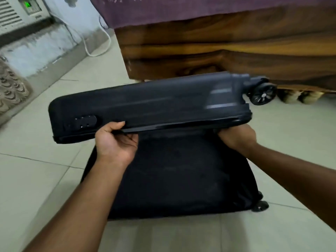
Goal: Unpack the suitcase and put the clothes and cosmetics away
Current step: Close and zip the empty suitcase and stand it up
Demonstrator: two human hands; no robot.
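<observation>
A dark navy hard-shell suitcase lies on the tiled floor, split into two halves. Its lid half [149, 104] is raised on edge, with a combination lock [85, 120] on its left side and a wheel [261, 93] at the right end. The lower half [172, 175] lies flat, covered by a dark fabric lining that hides whatever is inside. My left hand [116, 140] grips the lid's lower rim, thumb on top. My right hand [236, 137] grips the same rim near the right end, fingers curled under it.
A wooden bed frame [218, 48] with a purple cover [163, 10] stands just behind the suitcase. At the far left an air cooler [20, 11] stands above a white cable [98, 46] by the wall, with a patterned mat [11, 88] nearby. Pale floor tiles [36, 179] surround the case.
</observation>
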